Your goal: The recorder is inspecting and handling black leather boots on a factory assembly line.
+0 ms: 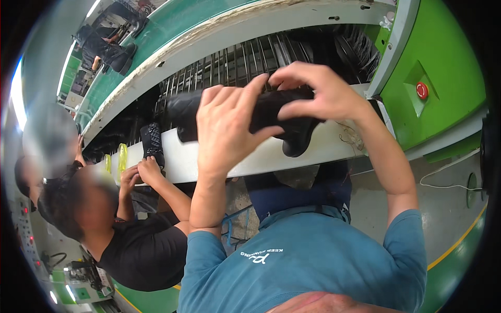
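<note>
1. Head view: the black footwear (263, 112) is lifted over the white ledge (334, 148), with a rounded toe pointing down toward the near edge. Whether it is one piece or two, or touches the ledge, I cannot tell.
2. The left hand (227, 117) lies across the footwear with its back showing, the fingers side by side and the thumb spread wide to the right. How firmly it grips cannot be told.
3. The right hand (318, 94) is at the footwear's right portion, its thumb and bent fingers well apart in a C. Its hold is also unclear.
4. Beyond the ledge's far edge runs a row of metal rods (229, 62).
5. Toward the ledge's left end, a co-worker in black (148, 255) has both hands near the ledge's near edge, at a quilted black boot (152, 138). Two yellow forms (122, 156) stand farther left.
6. Past the ledge's right end, a green panel (443, 57) bears a red button (421, 90).
</note>
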Demonstrator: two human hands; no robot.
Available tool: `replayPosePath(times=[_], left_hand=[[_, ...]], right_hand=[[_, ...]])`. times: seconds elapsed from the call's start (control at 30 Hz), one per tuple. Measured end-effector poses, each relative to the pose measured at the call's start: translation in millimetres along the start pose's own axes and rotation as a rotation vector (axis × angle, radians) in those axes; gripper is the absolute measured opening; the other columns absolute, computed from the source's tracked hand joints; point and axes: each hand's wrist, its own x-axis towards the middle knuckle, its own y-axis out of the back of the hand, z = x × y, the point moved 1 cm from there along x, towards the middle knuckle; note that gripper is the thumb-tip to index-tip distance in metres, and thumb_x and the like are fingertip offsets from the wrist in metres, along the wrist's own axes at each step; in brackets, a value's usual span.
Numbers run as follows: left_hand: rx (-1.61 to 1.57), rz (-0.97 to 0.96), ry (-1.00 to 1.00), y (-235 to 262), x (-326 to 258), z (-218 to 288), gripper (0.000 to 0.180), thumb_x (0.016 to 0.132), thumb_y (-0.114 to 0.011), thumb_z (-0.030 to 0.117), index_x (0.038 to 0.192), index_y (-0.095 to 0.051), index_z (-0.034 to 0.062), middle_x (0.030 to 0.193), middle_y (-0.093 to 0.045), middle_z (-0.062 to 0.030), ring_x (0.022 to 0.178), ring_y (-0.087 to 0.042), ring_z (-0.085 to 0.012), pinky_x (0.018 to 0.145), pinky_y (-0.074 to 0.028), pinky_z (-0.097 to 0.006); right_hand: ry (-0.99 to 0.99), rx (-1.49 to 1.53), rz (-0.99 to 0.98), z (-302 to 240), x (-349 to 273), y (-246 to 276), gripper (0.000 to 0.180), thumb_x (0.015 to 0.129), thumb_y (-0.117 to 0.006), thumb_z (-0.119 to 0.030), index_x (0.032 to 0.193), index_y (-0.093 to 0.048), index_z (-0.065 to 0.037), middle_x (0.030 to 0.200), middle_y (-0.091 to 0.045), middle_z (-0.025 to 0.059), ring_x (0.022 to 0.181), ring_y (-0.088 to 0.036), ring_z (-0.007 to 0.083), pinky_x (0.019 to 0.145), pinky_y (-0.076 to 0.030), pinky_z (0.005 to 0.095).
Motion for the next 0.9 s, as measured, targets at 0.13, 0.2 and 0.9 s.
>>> replayPosePath(times=[0.13,0.2,0.9], left_hand=[[0.069,0.048,0.109,-8.0,-12.6,-12.3,0.068,0.062,-0.101,0.045,0.119,-0.081,0.0122,0.082,-0.067,-0.0011,0.075,-0.067,-0.0220,0.074,-0.051,-0.037],[0.071,0.050,0.167,-13.4,-19.5,-12.3,0.062,0.063,-0.101,0.044,0.112,-0.083,0.0104,0.080,-0.064,-0.0020,0.073,-0.065,-0.0227,0.068,-0.052,-0.036],[-0.177,-0.128,0.246,-29.7,-28.3,-6.7,0.062,0.072,-0.098,0.053,0.109,-0.078,0.0064,0.084,-0.077,-0.0076,0.072,-0.077,-0.0248,0.069,-0.060,-0.034]], right_hand=[[-0.107,0.306,0.486,68.2,-46.6,5.5,0.066,0.115,-0.046,-0.058,0.146,-0.060,-0.001,0.126,-0.068,0.0122,0.112,-0.069,0.0190,0.100,-0.055,0.0350],[-0.192,0.357,0.516,90.9,-65.0,-24.8,0.076,0.117,-0.029,-0.064,0.150,-0.057,-0.002,0.127,-0.066,0.0125,0.111,-0.067,0.0186,0.098,-0.053,0.0340],[-0.038,0.401,0.643,66.8,-39.3,-117.0,0.049,0.116,-0.049,-0.046,0.129,-0.059,0.000,0.115,-0.060,0.0112,0.096,-0.060,0.0221,0.087,-0.048,0.0356]])
